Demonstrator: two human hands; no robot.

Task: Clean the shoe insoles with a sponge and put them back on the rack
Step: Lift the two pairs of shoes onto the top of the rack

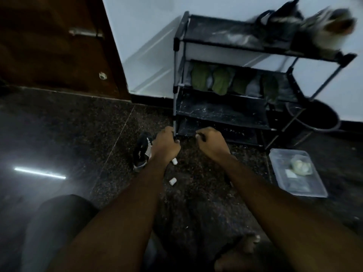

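Observation:
The black shoe rack (220, 111) stands against the white wall and looks tilted, its top blurred. Several green insoles (198, 78) stand side by side on its middle shelf. My left hand (167, 147) has its fingers curled round the foot of the rack's front left post. My right hand (213, 144) curls over the front bar of the lowest shelf. A pale sponge (301, 166) lies in a clear plastic container (282, 171) on the floor to the right of my right forearm.
A black and white shoe (142, 153) lies on the dark speckled floor beside my left hand. Two small white pieces (172, 181) lie between my forearms. Blurred shoes (306, 26) sit on the top shelf. A black basin (318, 119) is behind the rack, a brown door (55, 46) at left.

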